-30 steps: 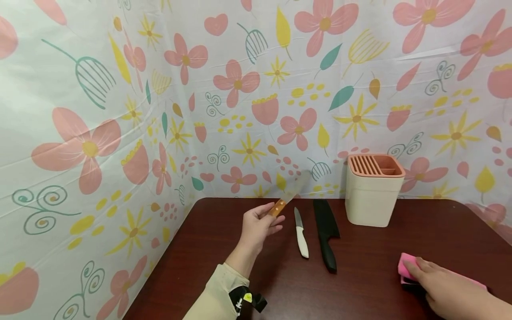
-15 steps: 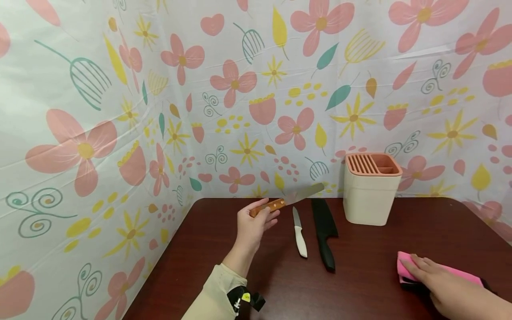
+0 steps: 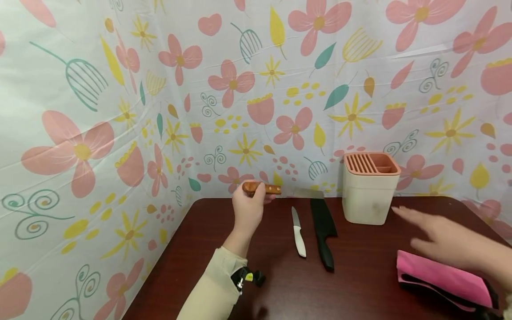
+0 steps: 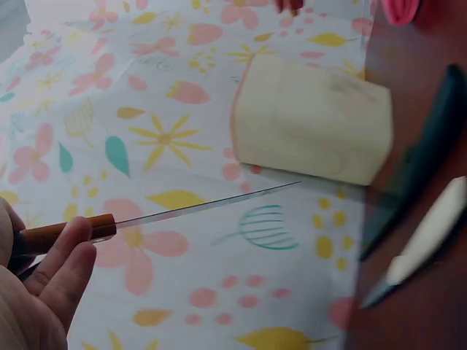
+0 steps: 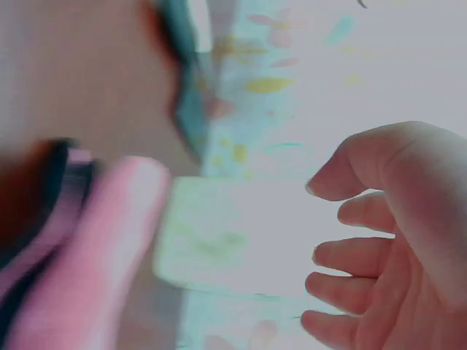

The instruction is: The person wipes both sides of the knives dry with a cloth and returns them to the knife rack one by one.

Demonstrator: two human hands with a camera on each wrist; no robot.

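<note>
In the head view we see the right hand at four o'clock, fingers spread, near a pink bundle. At six, the left hand grips a knife by its brown riveted handle, blade towards three o'clock. The blade's base blurs into the backdrop; the left wrist view crops the hand.

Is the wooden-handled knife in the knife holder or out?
Out: the left hand holds the wooden-handled knife clear of the knife holder.
</note>
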